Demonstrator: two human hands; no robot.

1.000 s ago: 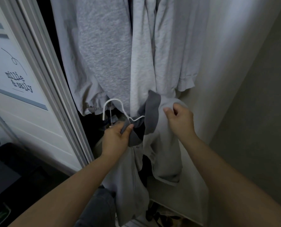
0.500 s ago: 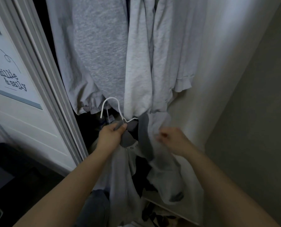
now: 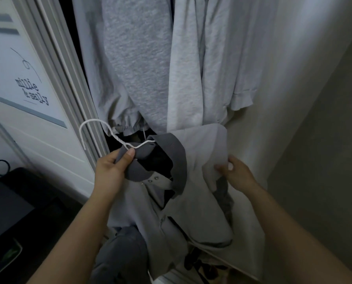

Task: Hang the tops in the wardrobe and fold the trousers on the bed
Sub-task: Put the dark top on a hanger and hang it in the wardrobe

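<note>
A light grey polo top (image 3: 191, 201) with a dark grey collar hangs in front of me on a white wire hanger (image 3: 101, 130). My left hand (image 3: 111, 171) pinches the hanger's neck together with the collar, the hook pointing up and left. My right hand (image 3: 236, 175) grips the top's right shoulder and sleeve, lifted out to the side. Just behind, inside the open wardrobe (image 3: 68, 83), several grey tops (image 3: 142, 64) hang side by side.
The wardrobe's sliding door frame runs down the left, beside a white panel with lettering (image 3: 29, 93). A white wall (image 3: 294, 99) closes the right side. Dark grey cloth (image 3: 126, 255) lies low under the polo, and dark items sit on the wardrobe floor.
My right hand moved down the fabric, then took the sleeve and pulled it up and out to the right. My left hand kept its pinch on the hanger and collar.
</note>
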